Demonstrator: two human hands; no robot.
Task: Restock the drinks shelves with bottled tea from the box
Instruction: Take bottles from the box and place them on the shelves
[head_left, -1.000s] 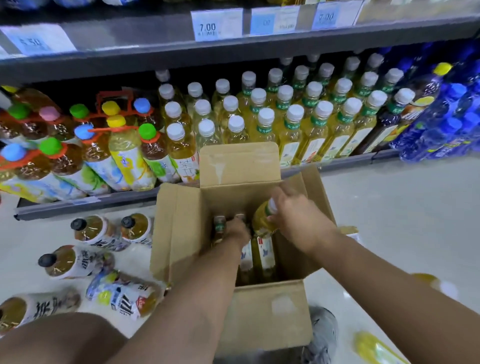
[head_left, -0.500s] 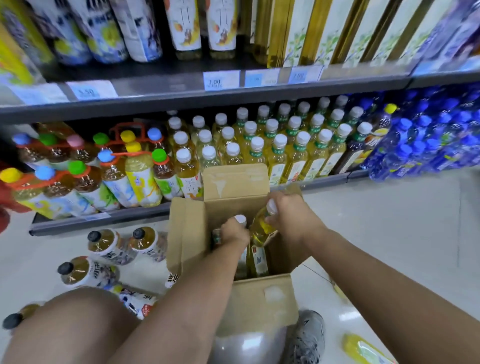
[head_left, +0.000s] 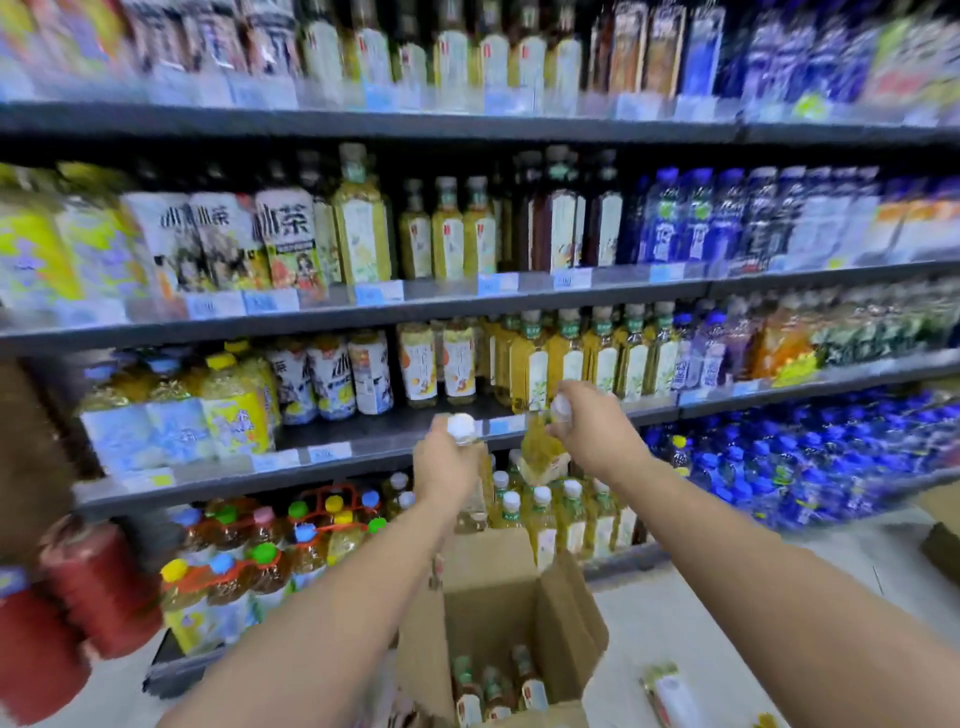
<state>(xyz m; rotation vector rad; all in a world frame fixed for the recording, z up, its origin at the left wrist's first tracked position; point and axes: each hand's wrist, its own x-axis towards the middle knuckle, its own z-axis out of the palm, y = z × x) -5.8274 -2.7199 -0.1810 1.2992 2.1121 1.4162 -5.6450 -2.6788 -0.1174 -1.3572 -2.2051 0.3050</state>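
Observation:
My left hand (head_left: 444, 462) grips a white-capped tea bottle (head_left: 475, 506) by its neck, the bottle hanging below the fist. A second yellow tea bottle (head_left: 540, 449) hangs from my right hand (head_left: 597, 434), which holds it by the cap end. Both hands are raised in front of the second shelf from the floor (head_left: 363, 434), where matching yellow tea bottles (head_left: 571, 361) stand in a row. The open cardboard box (head_left: 493, 597) sits on the floor below my arms, with several bottles (head_left: 493, 686) still upright inside.
The bottom shelf holds white-capped tea bottles (head_left: 550, 512) and multipacks with coloured caps (head_left: 270, 551). Blue bottles (head_left: 810, 457) fill the right side. A loose bottle (head_left: 672, 693) lies on the floor at right. Red items (head_left: 78, 597) sit at far left.
Both hands lifted a bottle each out of the box and rose to shelf height. The view tilted up from the box to the upper shelves.

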